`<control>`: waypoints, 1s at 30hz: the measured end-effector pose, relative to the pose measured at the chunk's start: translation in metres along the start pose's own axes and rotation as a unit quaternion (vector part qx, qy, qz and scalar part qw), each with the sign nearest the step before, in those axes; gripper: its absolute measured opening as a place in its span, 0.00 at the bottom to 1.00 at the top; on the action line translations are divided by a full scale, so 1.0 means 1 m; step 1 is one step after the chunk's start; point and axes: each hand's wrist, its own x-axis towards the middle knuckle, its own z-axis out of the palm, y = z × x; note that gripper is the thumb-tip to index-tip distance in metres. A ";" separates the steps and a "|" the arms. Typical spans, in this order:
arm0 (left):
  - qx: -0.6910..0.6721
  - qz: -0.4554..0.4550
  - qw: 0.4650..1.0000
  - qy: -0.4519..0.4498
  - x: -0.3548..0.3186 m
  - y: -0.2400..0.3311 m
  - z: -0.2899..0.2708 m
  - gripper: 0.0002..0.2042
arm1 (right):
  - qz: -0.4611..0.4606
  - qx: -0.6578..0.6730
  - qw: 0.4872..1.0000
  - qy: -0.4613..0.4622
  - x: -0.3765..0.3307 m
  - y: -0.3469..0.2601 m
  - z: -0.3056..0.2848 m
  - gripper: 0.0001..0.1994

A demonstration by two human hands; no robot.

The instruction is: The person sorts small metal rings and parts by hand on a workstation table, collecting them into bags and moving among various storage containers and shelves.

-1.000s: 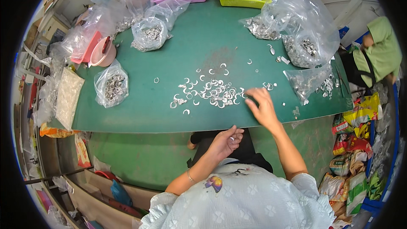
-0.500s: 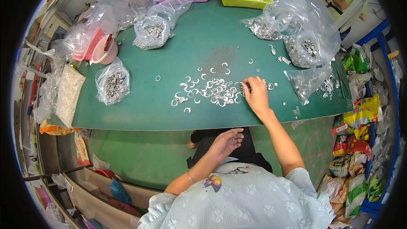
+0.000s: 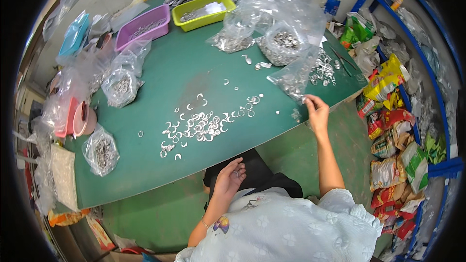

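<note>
- View has swung right; the right hand (image 3: 316, 111) has left the loose heap of small silver metal crescents and rings (image 3: 208, 127) for the clear, flat plastic bag of silver pieces (image 3: 293, 83). I read attention shifting to the bag.
- Bag lies toward the right end of the green desk's (image 3: 145, 170) near edge, narrow corner pointing at that edge; long axis roughly far-to-near.
- Right fingertips narrowed at that corner; grip, I cannot tell.
- Left hand (image 3: 231, 177) loosely curled beyond the near edge; contents unclear.

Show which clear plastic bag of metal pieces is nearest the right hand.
The flat, tapering clear plastic bag: its tip lies at the right hand; the others lie farther off.
</note>
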 end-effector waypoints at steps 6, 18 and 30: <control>0.023 0.000 0.999 0.022 -0.002 -0.003 0.006 0.12 | 0.036 -0.124 0.983 0.132 0.045 0.049 -0.052 0.07; 0.018 0.013 1.000 -0.004 -0.001 -0.006 -0.002 0.12 | 0.014 -0.194 0.953 0.232 0.108 0.092 -0.086 0.06; -0.034 0.001 0.999 -0.026 0.004 -0.011 -0.011 0.14 | -0.179 -0.363 0.896 0.183 0.101 0.085 -0.075 0.05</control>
